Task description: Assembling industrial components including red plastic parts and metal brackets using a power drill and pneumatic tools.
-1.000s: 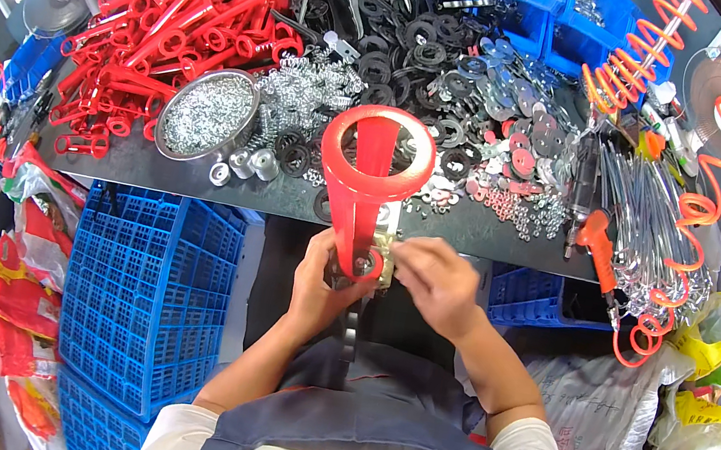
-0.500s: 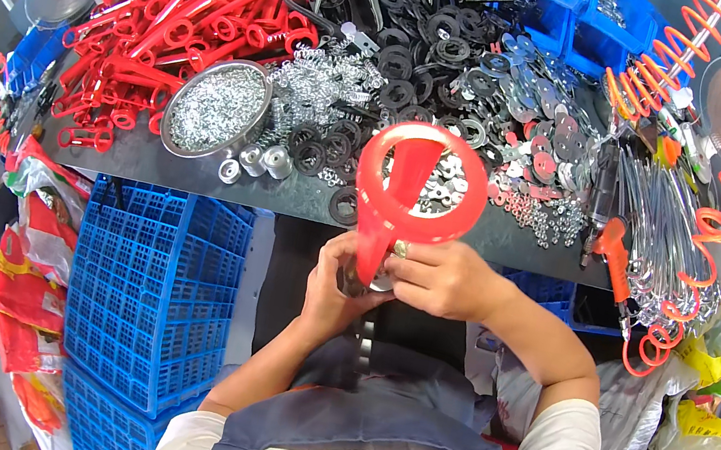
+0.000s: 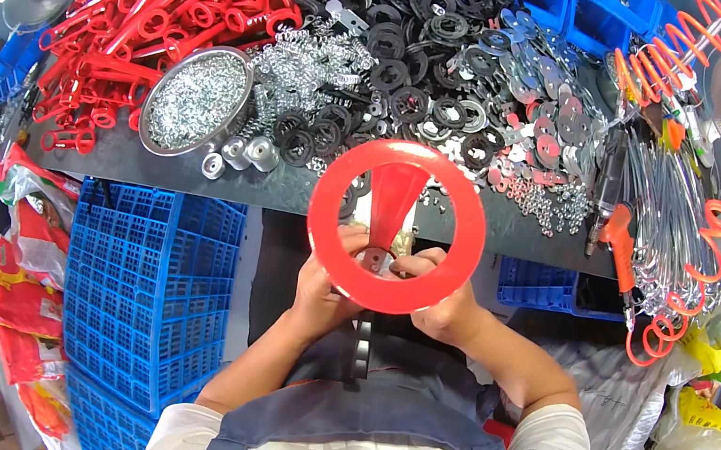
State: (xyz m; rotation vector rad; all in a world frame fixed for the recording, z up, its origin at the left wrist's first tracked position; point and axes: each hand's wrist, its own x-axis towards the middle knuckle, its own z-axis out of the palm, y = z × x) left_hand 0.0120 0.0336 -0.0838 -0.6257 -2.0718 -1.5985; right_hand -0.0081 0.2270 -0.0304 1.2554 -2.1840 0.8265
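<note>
Hands meet just near of the surface (image 3: 197, 177) edge, both gripping a red ring-handle (image 3: 395, 226). Left hand (image 3: 324, 284) pinches its stem beside a metal piece (image 3: 375, 254); right hand (image 3: 443, 301) clasps the ring's near rim. The stem's long axis runs far-to-near between them, ring facing up.

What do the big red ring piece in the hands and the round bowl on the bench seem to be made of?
Red ring piece: probably moulded plastic, with a uniform bright colour and a smooth, slightly glossy face. Round bowl: likely bare metal, with a shiny silver rim, filled with small silvery parts.
</note>
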